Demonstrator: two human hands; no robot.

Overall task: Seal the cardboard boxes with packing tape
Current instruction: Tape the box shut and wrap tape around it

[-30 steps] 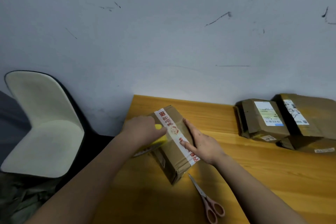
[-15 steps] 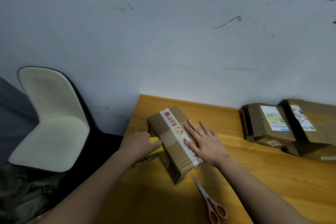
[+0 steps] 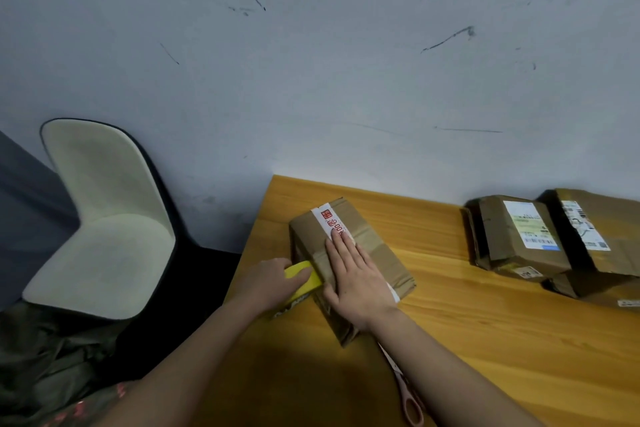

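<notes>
Far left: cream chair [image 3: 100, 218] with dark edge, standing off the bench by the scuffed grey-white wall [image 3: 311, 62]. Crumpled olive fabric [image 3: 52, 357] lies below the chair. Left hand [image 3: 268, 282] sits at the left side of the cardboard box [image 3: 377, 253]; its grip is curled round a yellow tape roll [image 3: 303, 276], which touches the box's left face. Black print on the roll's lower edge is too blurred to read. The box lies near the left end of the orange wooden bench [image 3: 485, 340], angled, with a white tape strip [image 3: 330, 218] printed in red running along its top. Right hand [image 3: 358, 279] lies flat on the box top, fingers straight and together, pressing on the strip and covering its middle; grip holds nothing. Pink-handled scissors [image 3: 410, 402] lie on the bench just in front of the box, mostly hidden under the right forearm. Far right, well apart from the box: a stack of brown parcels [image 3: 498, 236] with white shipping labels [image 3: 530, 222], against the wall at the back of the bench, partly cut off by the frame edge.
</notes>
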